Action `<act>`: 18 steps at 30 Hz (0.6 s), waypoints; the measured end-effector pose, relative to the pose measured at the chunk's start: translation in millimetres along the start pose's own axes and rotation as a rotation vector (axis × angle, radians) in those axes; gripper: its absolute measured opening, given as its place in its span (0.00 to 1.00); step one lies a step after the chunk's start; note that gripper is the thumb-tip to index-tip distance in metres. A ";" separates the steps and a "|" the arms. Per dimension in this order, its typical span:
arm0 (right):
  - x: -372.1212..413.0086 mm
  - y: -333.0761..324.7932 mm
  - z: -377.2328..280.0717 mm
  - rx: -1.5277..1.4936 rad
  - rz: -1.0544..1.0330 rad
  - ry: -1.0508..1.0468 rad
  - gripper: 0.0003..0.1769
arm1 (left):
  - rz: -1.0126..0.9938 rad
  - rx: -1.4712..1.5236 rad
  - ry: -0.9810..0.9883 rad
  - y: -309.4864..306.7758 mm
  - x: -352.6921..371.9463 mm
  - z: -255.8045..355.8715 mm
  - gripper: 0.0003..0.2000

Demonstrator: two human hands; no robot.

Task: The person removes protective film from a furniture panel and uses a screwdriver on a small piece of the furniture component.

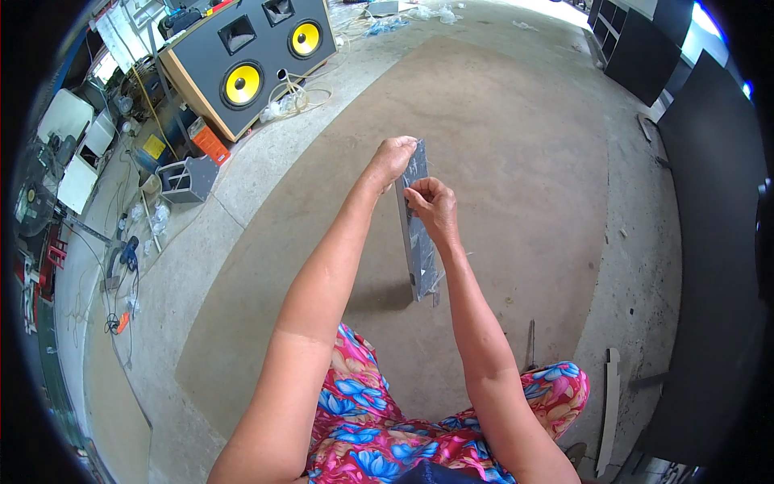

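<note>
A long, narrow dark grey board [419, 254] stands nearly upright before me, its face marked with whitish streaks and shiny patches that look like thin film. My left hand [393, 160] is closed around its upper end, thumb over the top edge. Lower down, my right hand [435, 208] is pinched against the board's face. What the fingertips hold, if anything, is too small to make out. A thin clear strip hangs by the board's lower right edge.
A brown sheet [516, 161] covers the floor beneath me. A large speaker cabinet [278, 60] with yellow cones stands at upper left, near an orange box [211, 143], a grey caddy [187, 179] and loose cables. Black panels [713, 242] line the right; a thin strip [609, 411] lies nearby.
</note>
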State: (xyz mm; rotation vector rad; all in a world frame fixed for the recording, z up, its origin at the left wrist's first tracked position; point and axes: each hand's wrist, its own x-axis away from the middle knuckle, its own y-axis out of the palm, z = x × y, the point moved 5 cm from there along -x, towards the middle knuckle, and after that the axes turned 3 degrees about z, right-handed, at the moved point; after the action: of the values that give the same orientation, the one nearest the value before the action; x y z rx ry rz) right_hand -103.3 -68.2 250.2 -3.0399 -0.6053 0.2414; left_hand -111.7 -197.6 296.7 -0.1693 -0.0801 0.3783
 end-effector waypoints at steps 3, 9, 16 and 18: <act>-4.1 2.5 -0.4 -0.018 -0.045 0.001 0.06 | 0.029 0.124 0.039 -1.3 -7.5 -5.5 0.17; -16.6 -4.6 5.4 -0.066 -0.120 0.011 0.07 | -0.164 0.416 0.013 1.1 -8.7 -6.5 0.19; -7.6 -5.0 -26.6 0.440 -0.014 -0.213 0.06 | -0.231 0.622 -0.030 7.7 -0.3 -15.7 0.18; -8.8 -6.9 -29.5 0.452 0.017 -0.278 0.06 | -0.191 0.610 0.007 7.3 -2.1 -17.5 0.18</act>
State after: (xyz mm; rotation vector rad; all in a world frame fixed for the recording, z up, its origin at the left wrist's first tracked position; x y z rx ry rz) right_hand -109.2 -65.3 281.0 -2.5922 -0.4584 0.7045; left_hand -114.3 -194.3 278.2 0.4369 0.0279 0.1984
